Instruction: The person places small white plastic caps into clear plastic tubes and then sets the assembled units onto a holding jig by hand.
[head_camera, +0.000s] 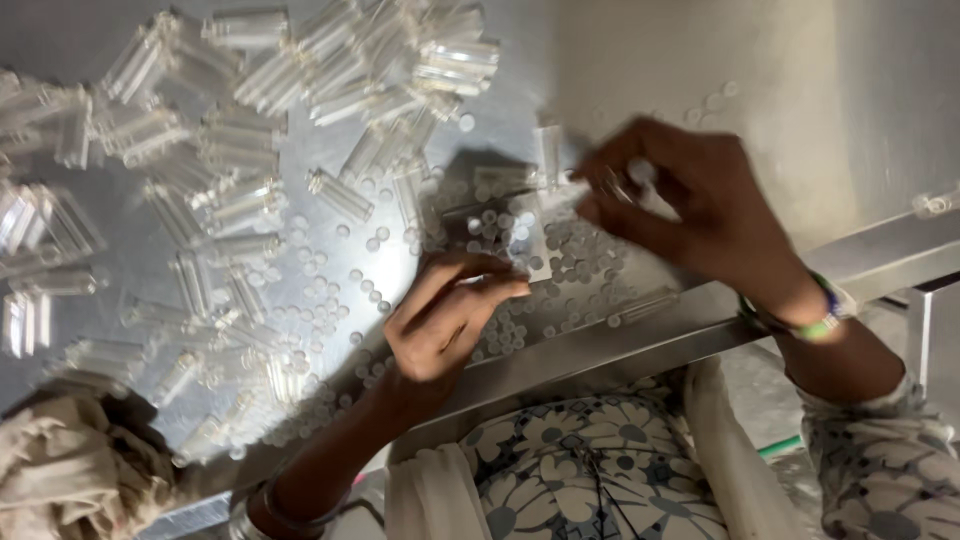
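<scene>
My left hand (445, 312) hovers over the metal table (330, 300), fingers pinched together near a scatter of small white round caps (560, 262); whether it holds one I cannot tell. My right hand (690, 200) is raised a little farther back, blurred, its fingers closed on a small clear plastic vial (615, 185). Many clear plastic vials (340, 195) lie strewn across the table's left and far side. Some stand bundled in clear packs (455, 62).
The table's steel front edge (620, 350) runs diagonally just before my body. A crumpled beige cloth (70, 470) lies at the lower left. A green and white bangle (825, 318) is on my right wrist. A pale wall (780, 120) rises at right.
</scene>
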